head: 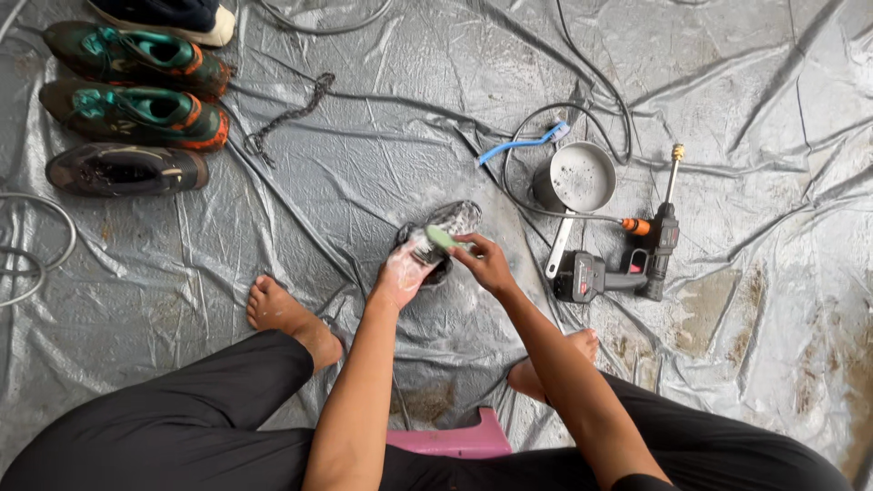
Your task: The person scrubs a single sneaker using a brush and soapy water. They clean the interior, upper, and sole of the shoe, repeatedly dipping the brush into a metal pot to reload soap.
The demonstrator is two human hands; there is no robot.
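A dark shoe [452, 221], covered in white soap foam, is held up over the grey tarp [382, 155] at the centre. My left hand [401, 274], foamy, grips its near end from below. My right hand [483, 261] holds a green brush [441, 238] pressed against the shoe's side. My bare feet rest on the tarp on either side.
Three more shoes [136, 114] lie in a row at the top left. A blue toothbrush [520, 144], a metal pot [576, 177] and a cordless spray gun [637, 259] with hose lie to the right. A chain [289, 114] lies left of centre. A pink stool [459, 441] is under me.
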